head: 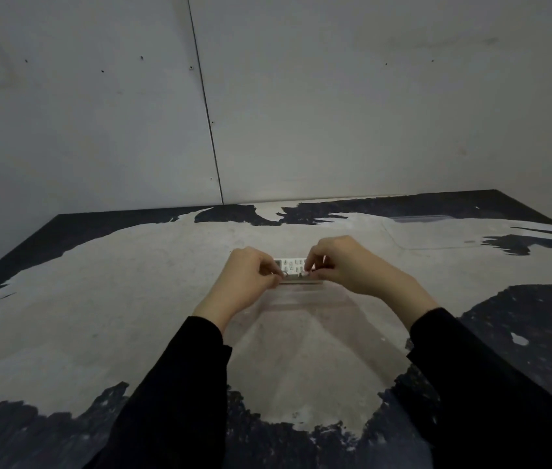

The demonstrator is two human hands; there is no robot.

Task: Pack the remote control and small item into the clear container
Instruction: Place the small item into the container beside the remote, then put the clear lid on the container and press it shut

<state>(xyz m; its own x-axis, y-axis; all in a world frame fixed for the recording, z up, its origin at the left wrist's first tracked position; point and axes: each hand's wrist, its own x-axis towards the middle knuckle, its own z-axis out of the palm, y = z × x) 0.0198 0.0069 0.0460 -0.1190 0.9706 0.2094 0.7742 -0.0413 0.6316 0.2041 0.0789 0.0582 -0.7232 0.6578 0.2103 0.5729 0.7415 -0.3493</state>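
Two hands meet over a white remote control (291, 264) that lies crosswise on the desk (98, 299), its button face up and its two ends hidden behind the fingers. The left hand (251, 279) is curled, thumb and forefinger pinched together at the remote's near left edge; the right hand (342, 265) is curled the same way at the near right edge. Between the two sets of fingertips, something small and pale sits against the remote's near edge, too small to identify, and whether either hand actually grips the remote or only this small thing cannot be told. Just in front of the remote, between the wrists, a clear container (301, 299) stands on the desk, its far rim touching or almost touching the remote. Well apart, at the far right of the desk, lies a clear lid (433, 231). Both forearms wear black sleeves (180, 384). The desk is pale and worn, with dark patches around its edges, and a grey panelled wall (335, 96) rises behind it.
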